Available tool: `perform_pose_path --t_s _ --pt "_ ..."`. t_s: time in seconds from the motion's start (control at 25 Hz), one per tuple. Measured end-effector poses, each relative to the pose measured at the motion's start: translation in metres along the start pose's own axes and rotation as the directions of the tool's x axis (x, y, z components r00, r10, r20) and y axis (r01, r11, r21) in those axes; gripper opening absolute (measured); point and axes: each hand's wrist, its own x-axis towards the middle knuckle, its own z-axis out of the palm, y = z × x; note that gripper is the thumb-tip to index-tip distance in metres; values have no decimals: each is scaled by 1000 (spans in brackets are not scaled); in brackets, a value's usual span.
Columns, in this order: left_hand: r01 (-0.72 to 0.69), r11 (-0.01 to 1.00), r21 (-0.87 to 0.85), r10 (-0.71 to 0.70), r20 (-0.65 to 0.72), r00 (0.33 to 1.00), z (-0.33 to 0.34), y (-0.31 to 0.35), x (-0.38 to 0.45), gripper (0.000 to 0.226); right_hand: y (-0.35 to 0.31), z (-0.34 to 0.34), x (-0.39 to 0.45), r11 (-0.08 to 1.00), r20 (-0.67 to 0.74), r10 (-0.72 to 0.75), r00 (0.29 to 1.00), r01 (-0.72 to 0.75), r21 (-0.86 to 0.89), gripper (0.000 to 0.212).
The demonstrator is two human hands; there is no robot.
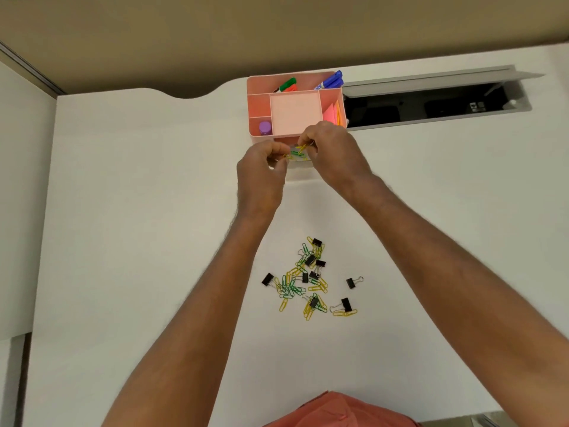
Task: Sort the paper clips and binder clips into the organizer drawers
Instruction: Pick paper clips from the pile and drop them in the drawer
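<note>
Upper centre of frame: paper clips [298, 153] pinched by left hand [267, 171] and right hand [331, 155] over open drawer [300, 174]; mixed pile [308, 280] left unsorted below.

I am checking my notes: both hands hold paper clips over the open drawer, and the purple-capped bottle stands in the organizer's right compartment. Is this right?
Not quite. The head view shows the purple-capped bottle in the organizer's front left compartment. Both hands, left and right, do hold paper clips over the open drawer.
</note>
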Motion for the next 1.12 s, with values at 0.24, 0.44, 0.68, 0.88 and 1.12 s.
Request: perform_pose_path --t_s 0.24,0.44,0.68,0.88,1.12 --pt "-28 986 163 31 -11 999 15 -4 33 14 9 13 5 996 -39 12 999 -8 90 15" --pt "-55 921 385 43 38 998 26 -11 41 12 22 11 -25 967 -196 79 977 -28 253 16" --pt "-136 954 266 130 37 991 23 -33 -16 11 36 37 -114 943 -93 159 983 -123 310 18" --pt "-21 944 331 -69 258 964 18 -74 -110 17 45 63 -171 997 323 -12 946 -16 82 49" --pt "-159 833 531 -77 395 915 9 -89 -165 40 53 54 -178 997 317 45 947 -64 50 22"
